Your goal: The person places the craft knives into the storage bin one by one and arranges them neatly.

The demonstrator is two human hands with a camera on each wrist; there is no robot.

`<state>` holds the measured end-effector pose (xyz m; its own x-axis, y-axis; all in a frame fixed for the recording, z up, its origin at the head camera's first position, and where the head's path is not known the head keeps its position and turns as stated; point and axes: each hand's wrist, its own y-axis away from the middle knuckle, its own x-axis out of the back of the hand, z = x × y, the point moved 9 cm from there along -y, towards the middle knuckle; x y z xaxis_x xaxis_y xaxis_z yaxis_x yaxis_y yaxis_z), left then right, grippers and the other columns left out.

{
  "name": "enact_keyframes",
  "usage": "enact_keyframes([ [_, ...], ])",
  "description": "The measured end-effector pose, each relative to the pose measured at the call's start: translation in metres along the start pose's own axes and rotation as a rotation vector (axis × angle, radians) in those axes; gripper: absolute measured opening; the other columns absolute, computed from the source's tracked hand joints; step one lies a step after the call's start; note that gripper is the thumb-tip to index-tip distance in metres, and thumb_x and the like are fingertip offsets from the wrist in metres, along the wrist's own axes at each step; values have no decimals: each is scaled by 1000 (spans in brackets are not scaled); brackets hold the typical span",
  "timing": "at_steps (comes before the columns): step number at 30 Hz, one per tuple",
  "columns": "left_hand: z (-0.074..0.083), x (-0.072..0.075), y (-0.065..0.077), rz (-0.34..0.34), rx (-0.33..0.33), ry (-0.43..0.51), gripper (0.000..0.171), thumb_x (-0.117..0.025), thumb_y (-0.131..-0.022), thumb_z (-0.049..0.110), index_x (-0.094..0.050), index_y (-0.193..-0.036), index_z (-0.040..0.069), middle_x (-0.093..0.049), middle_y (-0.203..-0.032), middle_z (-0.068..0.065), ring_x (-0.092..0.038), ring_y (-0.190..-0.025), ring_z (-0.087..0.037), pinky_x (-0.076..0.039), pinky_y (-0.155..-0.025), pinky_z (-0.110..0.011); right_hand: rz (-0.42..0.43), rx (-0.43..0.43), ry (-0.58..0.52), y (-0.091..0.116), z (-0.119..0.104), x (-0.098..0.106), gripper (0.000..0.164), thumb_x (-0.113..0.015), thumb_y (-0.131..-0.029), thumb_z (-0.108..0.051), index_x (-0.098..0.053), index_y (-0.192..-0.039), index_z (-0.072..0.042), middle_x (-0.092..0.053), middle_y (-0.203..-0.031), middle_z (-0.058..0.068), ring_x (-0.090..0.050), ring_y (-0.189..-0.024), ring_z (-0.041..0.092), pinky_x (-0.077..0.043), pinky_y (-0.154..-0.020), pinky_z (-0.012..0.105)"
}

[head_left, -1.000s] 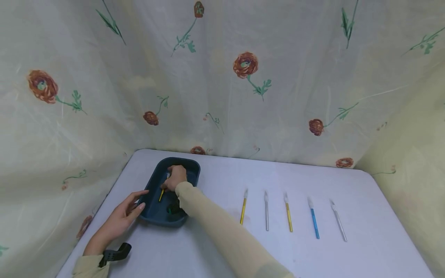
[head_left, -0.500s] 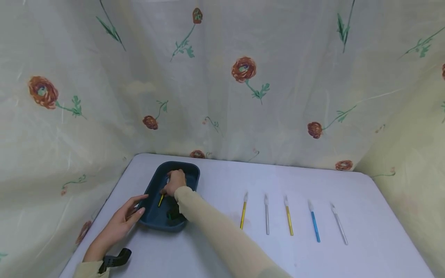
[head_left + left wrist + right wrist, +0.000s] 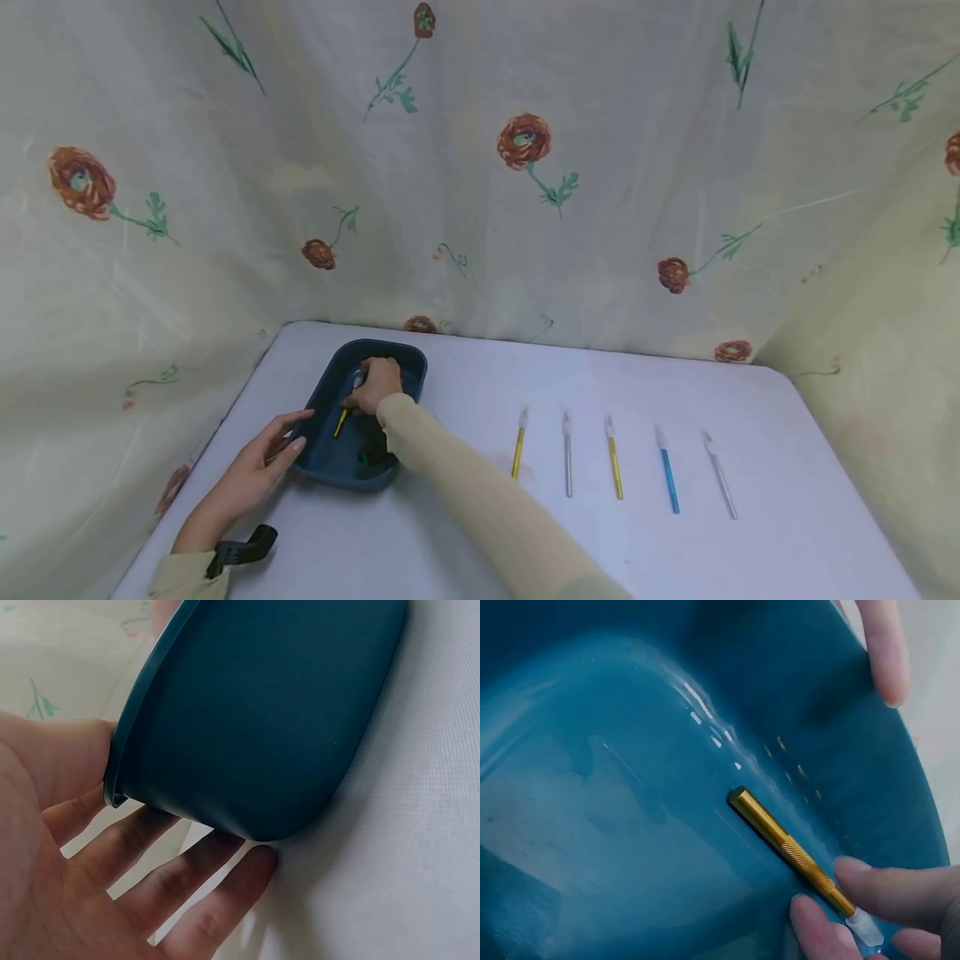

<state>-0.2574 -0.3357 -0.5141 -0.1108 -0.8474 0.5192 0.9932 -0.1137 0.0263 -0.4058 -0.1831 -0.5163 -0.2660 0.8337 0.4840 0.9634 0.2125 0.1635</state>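
A gold craft knife [image 3: 787,851] with a clear cap lies slanted along the floor of the blue tray [image 3: 570,825]. My right hand [image 3: 378,386] reaches into the tray, thumb and finger pinching the knife near its capped end. In the right wrist view the plain end of the handle points away from the fingers. At the tray's left side, my left hand [image 3: 255,475] holds the wall; one fingertip laps over the rim, and the other fingers [image 3: 180,881] spread against the outside. The right forearm covers part of the tray's near right side.
Several capped craft knives lie in a spaced row right of the tray, among them a gold one [image 3: 519,446], a silver one [image 3: 567,458] and a blue one [image 3: 670,479]. A flowered curtain [image 3: 465,167] hangs behind the white table [image 3: 750,433].
The gold knife has shifted slightly left inside the tray, with the right hand still on it. The left hand keeps its place at the tray. The head view has moved a little.
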Motion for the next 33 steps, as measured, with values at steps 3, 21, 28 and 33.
enact_keyframes([
  [3, 4, 2, -2, 4, -27, -6, 51, -53, -119, 24, -40, -165, 6, -31, -173, -29, -27, -158, -56, -28, -124, -71, 23, 11, 42, 0, -6, 9, 69, -98, -82, -4, -68, -144, 0, -58, -147, 19, -62, -129, 33, -58, -108, 43],
  [21, -5, -1, -1, -3, 22, 39, 56, -53, -119, 27, -35, -167, 5, -24, -175, -31, -23, -159, -57, -27, -125, -72, -130, 161, -228, 57, -67, 67, 77, -88, -90, 5, -53, -159, -1, -58, -149, 28, -79, -89, 46, -67, -65, 33],
  [28, -4, -4, 2, -2, 40, 47, 56, -52, -119, 27, -35, -168, 6, -23, -175, -31, -23, -159, -57, -28, -125, -71, -147, 233, -182, 80, -79, 102, 79, -91, -89, 0, -54, -159, -3, -62, -146, 23, -80, -73, 29, -69, -72, 40],
  [33, -4, -7, 3, -7, 63, 47, 57, -52, -119, 28, -34, -168, 6, -21, -175, -32, -26, -158, -58, -31, -124, -70, -146, 273, -174, 94, -78, 134, 79, -91, -89, -2, -54, -159, -5, -64, -144, 20, -77, -82, 23, -69, -71, 41],
])
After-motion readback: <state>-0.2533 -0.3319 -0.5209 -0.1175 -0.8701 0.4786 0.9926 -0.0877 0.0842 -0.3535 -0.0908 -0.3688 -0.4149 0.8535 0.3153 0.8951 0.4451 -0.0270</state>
